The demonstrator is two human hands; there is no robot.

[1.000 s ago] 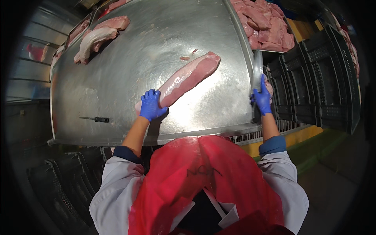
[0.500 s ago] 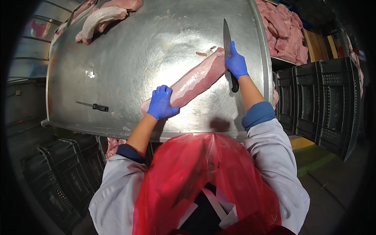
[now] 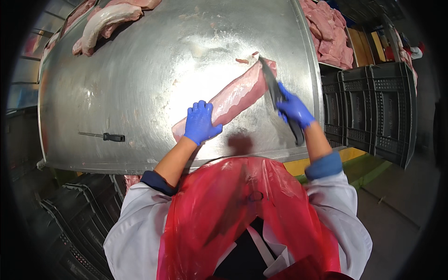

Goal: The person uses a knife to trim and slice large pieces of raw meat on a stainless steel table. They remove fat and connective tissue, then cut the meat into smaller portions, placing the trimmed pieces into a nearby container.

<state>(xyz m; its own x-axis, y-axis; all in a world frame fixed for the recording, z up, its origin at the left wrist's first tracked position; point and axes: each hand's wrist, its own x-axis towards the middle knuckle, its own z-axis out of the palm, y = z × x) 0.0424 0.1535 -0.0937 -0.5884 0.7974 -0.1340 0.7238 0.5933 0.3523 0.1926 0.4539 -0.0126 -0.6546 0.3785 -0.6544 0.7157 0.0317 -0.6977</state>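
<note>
A long pale-pink pork loin lies slantwise on the steel table. My left hand, in a blue glove, grips its near left end, fingers over the top and thumb out to the right. In my right hand, also gloved in blue and smeared by motion, is a black-handled knife. Its blade lies across the loin's far right end, tip pointing away from me. Small meat scraps sit just beyond that end.
A sharpening steel or similar thin rod with a black handle lies at the table's left. More meat rests at the far left. A heap of meat cuts stands beyond the right edge. Dark crates are at the right and lower left.
My right hand has moved right and toward me; the knife now slants across the loin's end instead of standing beside it. My left hand keeps its hold. The whole view has shifted slightly.
</note>
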